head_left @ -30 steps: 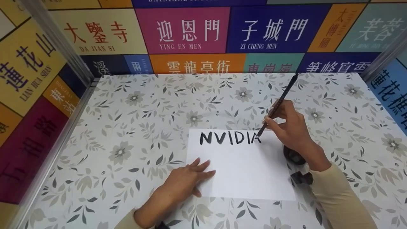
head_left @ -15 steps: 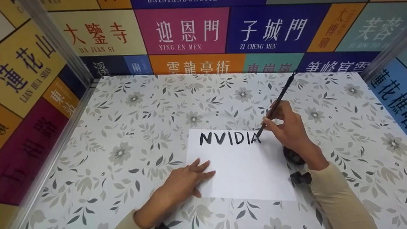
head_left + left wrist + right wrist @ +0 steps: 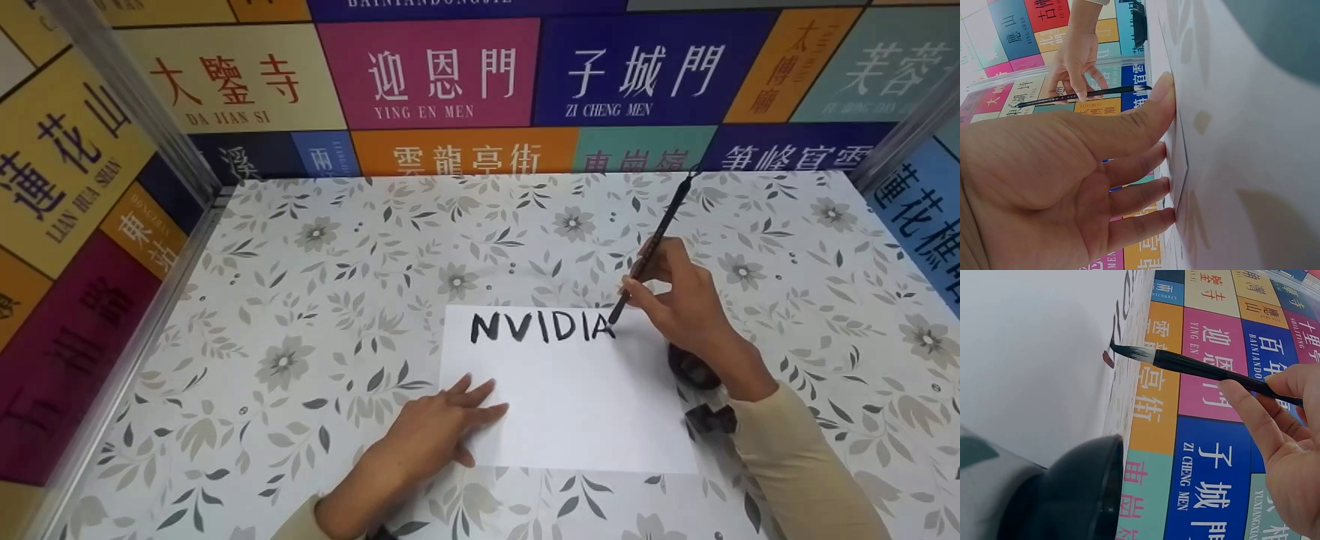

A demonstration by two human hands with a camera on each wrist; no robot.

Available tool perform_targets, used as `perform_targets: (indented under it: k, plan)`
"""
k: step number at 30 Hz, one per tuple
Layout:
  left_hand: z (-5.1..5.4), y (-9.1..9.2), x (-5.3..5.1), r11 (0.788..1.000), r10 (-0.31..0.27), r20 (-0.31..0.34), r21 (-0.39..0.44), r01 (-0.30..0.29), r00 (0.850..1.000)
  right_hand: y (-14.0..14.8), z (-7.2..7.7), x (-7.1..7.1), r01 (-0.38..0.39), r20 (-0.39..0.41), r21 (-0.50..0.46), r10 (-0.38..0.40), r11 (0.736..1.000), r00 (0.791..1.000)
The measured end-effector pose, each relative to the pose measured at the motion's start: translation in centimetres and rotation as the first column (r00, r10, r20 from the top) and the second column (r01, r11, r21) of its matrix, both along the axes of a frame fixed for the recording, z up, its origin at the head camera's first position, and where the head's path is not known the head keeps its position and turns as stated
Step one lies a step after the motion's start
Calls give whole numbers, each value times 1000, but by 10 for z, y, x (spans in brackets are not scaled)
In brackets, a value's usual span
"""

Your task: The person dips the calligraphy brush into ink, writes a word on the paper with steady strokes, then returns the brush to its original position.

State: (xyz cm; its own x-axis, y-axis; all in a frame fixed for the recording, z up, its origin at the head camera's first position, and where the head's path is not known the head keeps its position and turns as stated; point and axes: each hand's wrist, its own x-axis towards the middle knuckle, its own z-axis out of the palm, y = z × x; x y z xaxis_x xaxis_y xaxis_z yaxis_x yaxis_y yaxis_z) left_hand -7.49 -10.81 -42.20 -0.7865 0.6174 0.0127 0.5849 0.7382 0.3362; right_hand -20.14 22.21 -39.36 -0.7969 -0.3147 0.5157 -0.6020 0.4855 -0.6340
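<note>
In the head view my right hand (image 3: 686,307) pinches a dark writing brush (image 3: 665,217) between thumb and fingers, its handle slanting up and away. The inked tip meets the last letter of the black lettering "NVIDIA" (image 3: 482,327) near the top of a white paper sheet (image 3: 577,412). From the right wrist view, the brush's hair (image 3: 1135,352) is black at the tip and pale near the handle. My left hand (image 3: 431,427) rests on the sheet's lower left edge with fingers spread. The left wrist view shows its thumb (image 3: 1134,126) and fingertips touching the surface.
A round black bowl (image 3: 691,369) stands right of the sheet, partly hidden by my right wrist. Nearer lies a small black object (image 3: 711,420), its kind unclear. A floral cover (image 3: 285,300) spans the table. Colourful lettered panels (image 3: 435,75) rise behind and at the sides.
The brush tip has shifted slightly left, then right across the final A, whose crossbar now shows. The brush's upper end has tipped a little left. My left hand stays in place.
</note>
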Motion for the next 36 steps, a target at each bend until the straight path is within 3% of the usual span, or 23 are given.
perform_targets:
  k: [13, 26, 31, 36]
  plan:
    - [-1, -1, 1, 1000, -1, -7, -10, 1, 1000, 3, 0, -1, -5, -49, 41, 7, 999, 999]
    - [-1, -2, 1, 1000, -11, -18, -12, 11, 1000, 5, 0, -1, 4, -45, 66, -1, 998, 999]
    - [-2, -2, 2, 1000, -8, -16, 2, 8, 1000, 4, 6, 1, 15, -15, 2, -15, 1000, 1000]
    - [0, 1, 0, 1000, -8, -2, -6, 8, 1000, 10, 25, 10, 67, -6, -86, -68, 994, 998]
